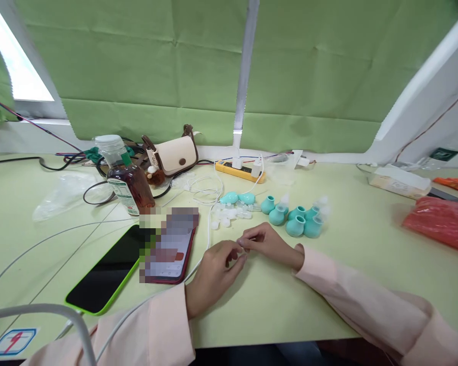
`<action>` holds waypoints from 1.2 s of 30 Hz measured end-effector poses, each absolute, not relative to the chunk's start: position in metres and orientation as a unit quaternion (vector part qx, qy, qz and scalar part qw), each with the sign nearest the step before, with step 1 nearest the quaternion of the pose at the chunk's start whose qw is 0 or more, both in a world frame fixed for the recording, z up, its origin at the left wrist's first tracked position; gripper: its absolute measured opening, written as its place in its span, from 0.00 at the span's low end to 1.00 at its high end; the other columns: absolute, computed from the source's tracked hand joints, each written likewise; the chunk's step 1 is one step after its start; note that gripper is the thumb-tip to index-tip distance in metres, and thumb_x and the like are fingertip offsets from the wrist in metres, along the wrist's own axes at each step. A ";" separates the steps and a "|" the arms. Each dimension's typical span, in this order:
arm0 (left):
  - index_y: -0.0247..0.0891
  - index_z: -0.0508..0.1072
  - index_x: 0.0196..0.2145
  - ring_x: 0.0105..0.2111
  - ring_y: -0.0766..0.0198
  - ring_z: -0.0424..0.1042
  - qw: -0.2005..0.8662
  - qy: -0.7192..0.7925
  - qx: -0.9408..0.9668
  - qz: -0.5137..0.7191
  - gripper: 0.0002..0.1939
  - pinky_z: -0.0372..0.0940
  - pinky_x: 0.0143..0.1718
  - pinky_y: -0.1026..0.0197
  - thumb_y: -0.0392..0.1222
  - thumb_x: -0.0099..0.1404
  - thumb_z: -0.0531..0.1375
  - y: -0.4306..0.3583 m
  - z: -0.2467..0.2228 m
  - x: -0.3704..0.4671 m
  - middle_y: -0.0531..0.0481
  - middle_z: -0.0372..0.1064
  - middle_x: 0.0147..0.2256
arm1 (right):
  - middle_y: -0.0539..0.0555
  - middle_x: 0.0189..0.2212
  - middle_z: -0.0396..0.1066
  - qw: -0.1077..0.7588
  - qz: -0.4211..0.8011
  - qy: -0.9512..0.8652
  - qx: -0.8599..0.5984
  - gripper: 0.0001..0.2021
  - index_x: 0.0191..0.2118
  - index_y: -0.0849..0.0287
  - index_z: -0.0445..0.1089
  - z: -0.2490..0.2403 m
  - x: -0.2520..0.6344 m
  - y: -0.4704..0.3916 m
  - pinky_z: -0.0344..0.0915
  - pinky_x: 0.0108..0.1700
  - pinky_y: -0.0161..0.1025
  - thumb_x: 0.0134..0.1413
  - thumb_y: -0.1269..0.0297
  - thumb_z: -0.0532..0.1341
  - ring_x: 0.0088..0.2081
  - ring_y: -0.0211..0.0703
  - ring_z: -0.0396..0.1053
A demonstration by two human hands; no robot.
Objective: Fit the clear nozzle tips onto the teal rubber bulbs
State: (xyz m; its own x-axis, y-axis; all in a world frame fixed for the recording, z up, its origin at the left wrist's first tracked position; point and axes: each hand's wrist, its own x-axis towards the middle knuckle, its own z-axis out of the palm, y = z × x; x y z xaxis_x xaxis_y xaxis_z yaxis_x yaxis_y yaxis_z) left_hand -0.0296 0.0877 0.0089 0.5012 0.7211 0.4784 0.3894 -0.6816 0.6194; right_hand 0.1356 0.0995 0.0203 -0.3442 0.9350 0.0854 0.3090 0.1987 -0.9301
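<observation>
Pinching a barely visible small piece (243, 249) between left hand (213, 272) and right hand (270, 245), had clear tips (285, 200) on some teal bulbs (278, 216) beyond the right hand, others open-necked, and loose translucent pieces (245, 214) ahead on the desk (275, 305).

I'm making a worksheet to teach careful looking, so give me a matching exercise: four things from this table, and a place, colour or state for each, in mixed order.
Things
1. Teal bulbs
2. Power strip
3. Bottle
4. Green-edged phone

Places, colours, states
A. Face up, screen dark
B. Clustered just beyond the right hand
C. Yellow, white plugs in it
D. Beside the cream handbag, reddish-brown liquid inside

Right pairs: 1-B, 2-C, 3-D, 4-A
</observation>
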 end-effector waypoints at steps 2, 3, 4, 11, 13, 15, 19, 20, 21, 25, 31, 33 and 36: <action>0.36 0.66 0.29 0.24 0.67 0.66 0.271 0.358 0.804 0.391 0.03 0.64 0.25 0.66 0.37 0.59 0.54 0.091 0.009 -0.029 0.51 0.66 0.25 | 0.48 0.15 0.61 0.354 0.479 -0.664 -0.452 0.14 0.19 0.64 0.69 0.021 0.139 0.096 0.52 0.23 0.31 0.44 0.57 0.61 0.20 0.31 0.55; 0.36 0.67 0.30 0.25 0.67 0.66 0.286 0.365 0.792 0.397 0.03 0.65 0.26 0.65 0.38 0.59 0.54 0.092 0.008 -0.028 0.51 0.66 0.26 | 0.47 0.15 0.60 0.356 0.490 -0.655 -0.451 0.15 0.19 0.64 0.69 0.022 0.140 0.095 0.51 0.23 0.31 0.42 0.56 0.62 0.20 0.30 0.54; 0.36 0.68 0.31 0.26 0.66 0.66 0.295 0.368 0.785 0.401 0.04 0.65 0.27 0.65 0.38 0.58 0.55 0.093 0.008 -0.028 0.50 0.67 0.27 | 0.47 0.15 0.60 0.358 0.500 -0.648 -0.450 0.15 0.18 0.64 0.69 0.022 0.139 0.095 0.50 0.22 0.31 0.41 0.56 0.62 0.19 0.30 0.53; 0.36 0.71 0.31 0.26 0.66 0.67 0.290 0.359 0.786 0.411 0.06 0.65 0.26 0.64 0.39 0.58 0.56 0.096 0.006 -0.028 0.49 0.69 0.27 | 0.47 0.14 0.61 0.390 0.486 -0.623 -0.473 0.14 0.18 0.64 0.70 0.020 0.134 0.093 0.51 0.21 0.31 0.38 0.56 0.64 0.19 0.30 0.53; 0.36 0.72 0.30 0.25 0.66 0.67 0.279 0.358 0.789 0.413 0.06 0.65 0.26 0.64 0.39 0.57 0.57 0.096 0.007 -0.028 0.49 0.69 0.26 | 0.48 0.14 0.61 0.380 0.478 -0.637 -0.470 0.15 0.18 0.65 0.70 0.019 0.135 0.093 0.51 0.21 0.31 0.40 0.56 0.63 0.19 0.30 0.53; 0.36 0.73 0.29 0.24 0.66 0.67 0.280 0.362 0.788 0.412 0.06 0.65 0.25 0.65 0.39 0.57 0.57 0.096 0.008 -0.028 0.49 0.69 0.25 | 0.48 0.14 0.61 0.373 0.455 -0.663 -0.464 0.16 0.17 0.64 0.69 0.018 0.136 0.094 0.52 0.21 0.31 0.44 0.56 0.61 0.19 0.31 0.54; 0.34 0.73 0.28 0.24 0.66 0.68 0.299 0.377 0.768 0.422 0.05 0.66 0.25 0.65 0.37 0.56 0.57 0.096 0.008 -0.027 0.48 0.70 0.25 | 0.52 0.22 0.66 0.407 0.269 -0.727 -0.483 0.10 0.28 0.63 0.71 0.015 0.136 0.110 0.57 0.25 0.33 0.49 0.62 0.57 0.23 0.34 0.59; 0.34 0.73 0.28 0.24 0.66 0.68 0.300 0.375 0.766 0.426 0.05 0.67 0.25 0.65 0.37 0.56 0.58 0.096 0.008 -0.027 0.48 0.70 0.25 | 0.54 0.27 0.67 0.408 0.200 -0.745 -0.489 0.10 0.34 0.62 0.71 0.015 0.135 0.116 0.58 0.28 0.34 0.49 0.63 0.57 0.26 0.37 0.61; 0.34 0.73 0.28 0.24 0.66 0.68 0.300 0.373 0.766 0.430 0.05 0.67 0.25 0.65 0.37 0.55 0.58 0.096 0.007 -0.027 0.48 0.71 0.25 | 0.55 0.31 0.67 0.397 0.133 -0.762 -0.494 0.12 0.39 0.62 0.70 0.015 0.133 0.123 0.60 0.32 0.36 0.48 0.64 0.58 0.31 0.39 0.62; 0.34 0.74 0.28 0.23 0.66 0.69 0.303 0.369 0.762 0.437 0.05 0.68 0.25 0.64 0.35 0.54 0.58 0.095 0.008 -0.027 0.48 0.71 0.25 | 0.60 0.41 0.61 0.281 -0.001 -0.813 -0.511 0.19 0.49 0.60 0.62 0.015 0.123 0.145 0.58 0.42 0.45 0.50 0.65 0.57 0.43 0.49 0.58; 0.33 0.75 0.29 0.25 0.64 0.72 0.332 0.381 0.735 0.453 0.07 0.70 0.27 0.63 0.33 0.53 0.58 0.094 0.010 -0.027 0.47 0.74 0.26 | 0.58 0.37 0.64 0.249 0.016 -0.823 -0.511 0.10 0.40 0.62 0.67 0.017 0.119 0.152 0.56 0.42 0.45 0.50 0.68 0.57 0.41 0.48 0.58; 0.31 0.75 0.29 0.26 0.63 0.73 0.340 0.387 0.727 0.455 0.07 0.71 0.28 0.63 0.34 0.52 0.58 0.094 0.011 -0.027 0.47 0.74 0.26 | 0.57 0.35 0.65 0.262 0.034 -0.817 -0.512 0.09 0.37 0.63 0.66 0.018 0.124 0.152 0.57 0.39 0.42 0.48 0.69 0.58 0.38 0.45 0.61; 0.31 0.75 0.29 0.26 0.62 0.73 0.352 0.395 0.717 0.453 0.06 0.71 0.28 0.63 0.34 0.51 0.59 0.093 0.012 -0.026 0.46 0.74 0.27 | 0.53 0.30 0.66 0.291 0.061 -0.803 -0.516 0.06 0.33 0.63 0.65 0.019 0.130 0.152 0.59 0.34 0.38 0.45 0.70 0.59 0.31 0.40 0.62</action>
